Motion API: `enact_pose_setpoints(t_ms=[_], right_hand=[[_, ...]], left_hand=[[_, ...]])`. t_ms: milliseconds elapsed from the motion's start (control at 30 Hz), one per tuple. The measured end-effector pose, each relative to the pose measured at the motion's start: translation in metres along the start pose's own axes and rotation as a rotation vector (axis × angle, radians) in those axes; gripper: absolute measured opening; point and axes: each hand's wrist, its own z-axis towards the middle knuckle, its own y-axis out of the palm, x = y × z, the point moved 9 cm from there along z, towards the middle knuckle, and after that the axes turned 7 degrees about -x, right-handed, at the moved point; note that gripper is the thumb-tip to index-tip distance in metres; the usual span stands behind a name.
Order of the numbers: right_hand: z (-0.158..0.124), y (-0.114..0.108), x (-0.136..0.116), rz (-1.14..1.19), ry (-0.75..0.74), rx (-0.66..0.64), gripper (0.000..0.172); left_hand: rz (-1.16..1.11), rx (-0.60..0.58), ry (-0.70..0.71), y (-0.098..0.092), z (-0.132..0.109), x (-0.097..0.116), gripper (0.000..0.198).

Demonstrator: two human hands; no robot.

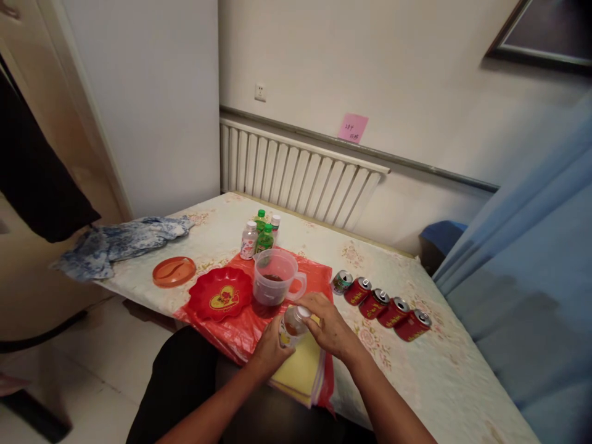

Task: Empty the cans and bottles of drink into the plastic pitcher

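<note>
One bottle (293,327) is held over yellow cloth (300,372) near the jug (274,280), left hand (272,346) clasping its body, right hand (332,324) pinching its white cap (303,312), likely best done upright and steady.

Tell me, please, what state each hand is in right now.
Left hand: closed around the body of a small bottle.
Right hand: closed on that bottle's white cap.
</note>
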Motion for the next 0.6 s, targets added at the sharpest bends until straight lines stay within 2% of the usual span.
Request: enact_pose_setpoints(t_ms=[133, 267, 467, 600], right_hand=[[-0.004, -0.001, 0.005, 0.035, 0.024, 0.038, 0.042], [-0.009, -0.002, 0.011, 0.074, 0.075, 0.062, 0.053], [-0.020, -0.011, 0.019, 0.182, 0.228, 0.133, 0.066], [-0.033, -0.006, 0.030, 0.280, 0.315, 0.169, 0.072]], left_hand=[[0.006, 0.003, -0.010, -0.003, -0.001, 0.007, 0.064], [0.008, -0.002, -0.008, -0.005, -0.001, 0.017, 0.063], [0.007, -0.015, 0.003, -0.006, -0.001, 0.034, 0.065], [0.004, -0.037, 0.011, -0.002, -0.003, 0.042, 0.060]])
